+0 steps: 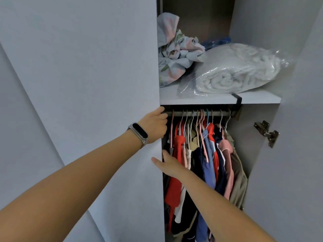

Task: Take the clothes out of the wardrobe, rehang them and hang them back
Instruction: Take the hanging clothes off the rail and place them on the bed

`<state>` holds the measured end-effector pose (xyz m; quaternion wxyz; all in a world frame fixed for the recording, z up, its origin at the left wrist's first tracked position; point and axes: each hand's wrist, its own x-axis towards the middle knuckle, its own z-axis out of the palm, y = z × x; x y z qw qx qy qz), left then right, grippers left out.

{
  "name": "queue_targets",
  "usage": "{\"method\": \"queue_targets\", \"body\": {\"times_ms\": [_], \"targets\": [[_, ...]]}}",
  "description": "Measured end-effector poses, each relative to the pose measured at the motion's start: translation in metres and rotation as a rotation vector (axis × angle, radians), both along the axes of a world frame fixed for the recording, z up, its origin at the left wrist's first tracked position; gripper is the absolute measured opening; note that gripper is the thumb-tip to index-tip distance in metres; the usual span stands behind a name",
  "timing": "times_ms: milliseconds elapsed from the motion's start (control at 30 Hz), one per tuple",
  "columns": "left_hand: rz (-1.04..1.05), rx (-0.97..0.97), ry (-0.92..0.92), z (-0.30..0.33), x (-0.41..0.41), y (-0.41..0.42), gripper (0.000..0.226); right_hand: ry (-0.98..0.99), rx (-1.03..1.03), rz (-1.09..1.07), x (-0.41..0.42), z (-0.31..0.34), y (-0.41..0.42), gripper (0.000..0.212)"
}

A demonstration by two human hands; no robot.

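Note:
Several garments (208, 154) in red, blue, navy, pink and khaki hang on hangers from a metal rail (197, 113) inside the wardrobe. My left hand (154, 124), a smart band on its wrist, grips the edge of the left wardrobe door (104, 102) just below shelf height, fingers curled behind the edge. My right hand (168, 165) lies lower on the same door edge, thumb on the door's face and fingers reaching in beside the leftmost red garment (178, 147). The fingertips of both hands are hidden.
Above the rail, a white shelf (218, 99) carries a floral fabric bundle (174, 49) and a rolled white blanket in clear plastic (241, 72). The right door (297, 154) stands open, its metal hinge (266, 133) showing.

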<state>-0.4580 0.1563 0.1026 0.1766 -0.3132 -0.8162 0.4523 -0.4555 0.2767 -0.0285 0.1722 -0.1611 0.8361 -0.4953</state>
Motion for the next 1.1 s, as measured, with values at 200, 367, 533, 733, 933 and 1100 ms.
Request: {"method": "queue_targets", "body": {"times_ms": [200, 367, 533, 733, 933, 1100], "targets": [[-0.042, 0.03, 0.081, -0.001, 0.053, 0.003, 0.015, 0.19, 0.025, -0.014, 0.029, -0.027, 0.0, 0.036], [-0.076, 0.113, 0.122, -0.008, 0.11, -0.004, 0.012, 0.383, 0.089, 0.045, 0.073, -0.04, -0.002, 0.038], [-0.031, 0.158, 0.133, -0.014, 0.16, -0.018, 0.012, 0.484, 0.038, 0.055, 0.115, -0.048, -0.016, 0.033], [0.067, 0.117, 0.073, -0.004, 0.194, -0.023, 0.008, 0.473, 0.071, 0.059, 0.142, -0.042, -0.031, 0.032], [0.006, 0.157, 0.069, -0.005, 0.221, -0.035, 0.005, 0.484, 0.138, -0.016, 0.173, -0.041, -0.043, 0.028], [-0.067, 0.176, 0.087, -0.012, 0.257, -0.071, 0.006, 0.528, 0.172, -0.091, 0.218, -0.046, -0.072, 0.028]]}}
